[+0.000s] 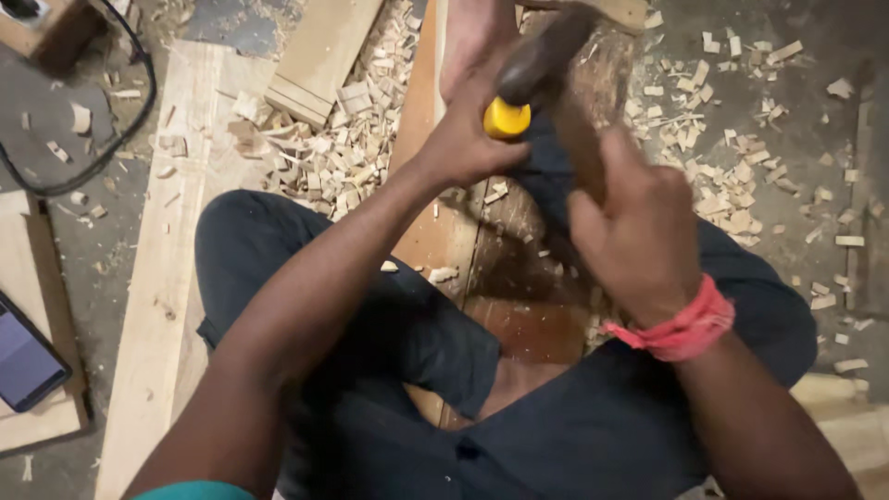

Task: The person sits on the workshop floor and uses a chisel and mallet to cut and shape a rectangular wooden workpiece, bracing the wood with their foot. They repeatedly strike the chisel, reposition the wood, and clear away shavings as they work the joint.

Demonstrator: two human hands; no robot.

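My left hand is closed around a chisel with a yellow handle end, held over a reddish-brown wooden board that lies between my knees. My right hand, with a red band at the wrist, grips the wooden handle of a hammer. The dark hammer head is blurred and sits just above the chisel's yellow end. The chisel's blade is hidden behind my left hand. A bare foot rests on the board beyond the hands.
Wood chips cover the floor left and right of the board. A pale plank lies along my left leg, a shorter plank piece beyond it. A phone rests on a board at far left. A black cable curves at top left.
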